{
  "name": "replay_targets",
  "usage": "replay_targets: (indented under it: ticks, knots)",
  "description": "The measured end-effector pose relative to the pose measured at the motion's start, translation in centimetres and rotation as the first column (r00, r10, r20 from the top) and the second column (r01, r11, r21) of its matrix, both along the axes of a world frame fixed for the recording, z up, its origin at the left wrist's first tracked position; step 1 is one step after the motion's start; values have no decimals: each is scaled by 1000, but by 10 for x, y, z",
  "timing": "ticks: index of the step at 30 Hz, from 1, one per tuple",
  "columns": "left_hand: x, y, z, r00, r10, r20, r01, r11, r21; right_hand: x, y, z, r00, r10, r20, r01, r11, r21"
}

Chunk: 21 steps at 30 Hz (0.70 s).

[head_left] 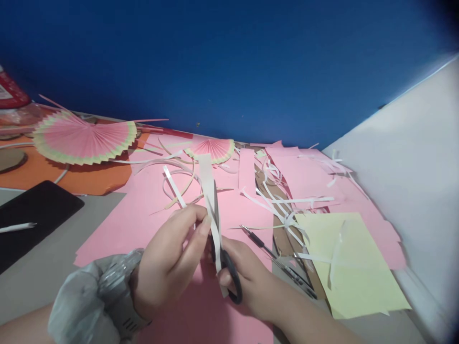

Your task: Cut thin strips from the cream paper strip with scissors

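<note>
My left hand is closed, its thumb and fingers pinching a white paper strip that points up and away from me. Black-handled scissors are in my right hand, with the blades lying along the strip's right side. A narrow sliver of the strip hangs down across the scissors. Another thin white strip sticks up beside my left fingers. Beneath both hands lie large pink paper sheets. Parts of my fingers behind the strip are hidden.
Two pleated pink fans with yellow-green edges, a large fan and a small fan, lie at the back. A black phone-like slab is at left. Pens, paper scraps and a pale yellow sheet lie right. A blue wall stands behind.
</note>
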<state>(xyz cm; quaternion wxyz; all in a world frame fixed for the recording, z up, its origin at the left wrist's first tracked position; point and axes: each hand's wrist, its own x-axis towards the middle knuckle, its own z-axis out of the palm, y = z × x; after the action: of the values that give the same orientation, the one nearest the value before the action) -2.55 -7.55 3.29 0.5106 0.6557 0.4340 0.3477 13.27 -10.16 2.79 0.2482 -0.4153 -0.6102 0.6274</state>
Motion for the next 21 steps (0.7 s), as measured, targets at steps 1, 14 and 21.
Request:
replay_targets:
  ticks: [1,14,21]
  knots:
    - [0,0,0,1000,-7,-1,7,1000,1,0,0,0,1000,-2,-1,2,1000,2]
    - [0,1,-1,999,8,-37,-6,999,40,0,0,0,1000,1,-5,-1,1000,-6]
    - [-1,1,-1,996,24,-87,-16,996,89,0,-1,-2,1000,11,-11,-11,1000,23]
